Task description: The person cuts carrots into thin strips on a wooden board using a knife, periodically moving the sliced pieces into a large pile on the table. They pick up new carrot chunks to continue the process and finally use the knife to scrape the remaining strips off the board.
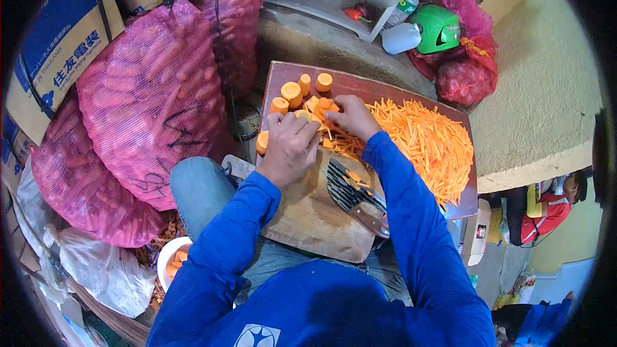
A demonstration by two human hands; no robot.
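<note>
My left hand (pixel 290 146) reaches over the board with its fingers curled down on carrot pieces at its tips, partly hidden beneath it. Beside it, my right hand (pixel 355 117) has thumb and fingers closed on orange carrot slices (pixel 325 106). Several short, peeled carrot chunks (pixel 292 94) stand on the reddish board (pixel 366 83) just beyond both hands. A broad-bladed knife (pixel 350 189) with a wooden handle lies on the round-edged wooden chopping board (pixel 315 212), carrot strips stuck to its blade. To the right spreads a large heap of carrot strips (pixel 427 148).
Pink mesh sacks (pixel 154 96) full of carrots stand on the left, beside cardboard boxes (pixel 71 45). A white bucket (pixel 172 258) with carrot pieces is by my left leg. Behind the board are a shelf (pixel 334 6), a green helmet-like object (pixel 438 29) and a red mesh bag (pixel 466 77).
</note>
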